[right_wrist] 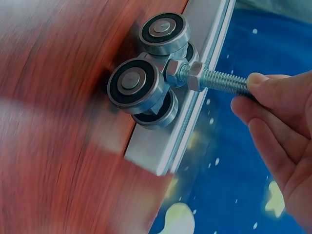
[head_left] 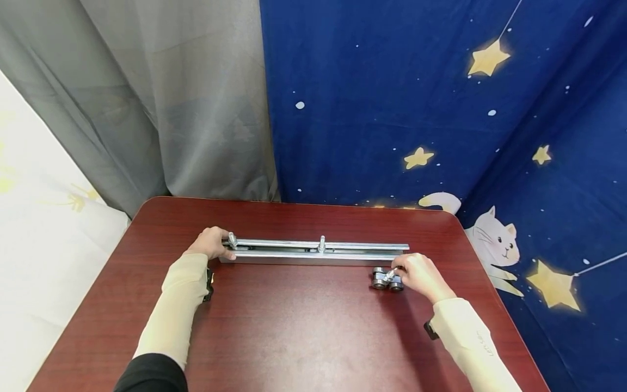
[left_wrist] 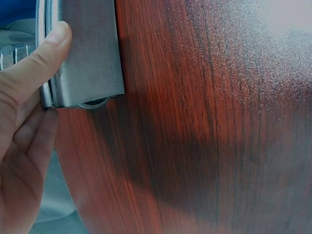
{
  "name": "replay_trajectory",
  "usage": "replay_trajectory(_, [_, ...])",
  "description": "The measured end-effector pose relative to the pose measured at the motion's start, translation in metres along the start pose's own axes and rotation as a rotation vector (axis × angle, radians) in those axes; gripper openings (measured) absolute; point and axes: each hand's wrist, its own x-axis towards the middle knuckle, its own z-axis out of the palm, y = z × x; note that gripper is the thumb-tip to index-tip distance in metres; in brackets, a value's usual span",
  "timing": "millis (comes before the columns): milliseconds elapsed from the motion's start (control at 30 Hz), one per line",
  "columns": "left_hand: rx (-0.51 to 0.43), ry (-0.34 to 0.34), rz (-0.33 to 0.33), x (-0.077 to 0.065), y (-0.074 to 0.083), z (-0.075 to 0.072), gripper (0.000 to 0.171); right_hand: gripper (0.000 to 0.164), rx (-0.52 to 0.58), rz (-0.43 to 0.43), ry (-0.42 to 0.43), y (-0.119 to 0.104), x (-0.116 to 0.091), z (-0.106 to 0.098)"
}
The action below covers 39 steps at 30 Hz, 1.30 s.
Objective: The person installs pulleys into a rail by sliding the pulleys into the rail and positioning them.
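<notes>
A metal track rail (head_left: 274, 259) lies lengthwise across the table with its slot facing up. Two threaded bolts stand up from the slot, one bolt (head_left: 321, 243) at the middle and another bolt (head_left: 232, 239) at the left end. My left hand (head_left: 209, 243) grips the rail's left end, thumb on the near side, as the left wrist view shows. With thumb and fingers my right hand (head_left: 418, 274) pinches the threaded stem of a four-wheeled roller trolley (right_wrist: 136, 83). The trolley, with two nuts on its stem, is just in front of the rail's right end.
The reddish-brown wooden table (head_left: 294, 326) carries the rail. Behind it hang a grey curtain (head_left: 210, 109) and a blue curtain (head_left: 362, 109) with stars and a cat. White cloth (head_left: 49, 272) lies beyond the left edge.
</notes>
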Motion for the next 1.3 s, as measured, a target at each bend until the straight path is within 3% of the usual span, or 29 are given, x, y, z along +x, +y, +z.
replay_trajectory(267, [-0.018, -0.024, -0.003, 0.0, 0.0, -0.001, 0.047, 0.015, -0.022, 0.1, -0.01, 0.022, -0.017, -0.009])
replay_trajectory(500, [-0.025, -0.016, 0.052, -0.003, 0.0, -0.006, 0.053, 0.016, -0.024, 0.16, -0.024, 0.036, -0.028, -0.015])
replay_trajectory(667, [-0.04, -0.022, 0.008, 0.0, -0.002, -0.002, 0.049, 0.016, -0.026, 0.185, -0.034, 0.045, -0.033, -0.019])
replay_trajectory(1300, [-0.036, -0.017, -0.011, 0.001, -0.002, 0.001, 0.052, 0.014, -0.075, 0.289, -0.082, 0.073, -0.046, -0.034])
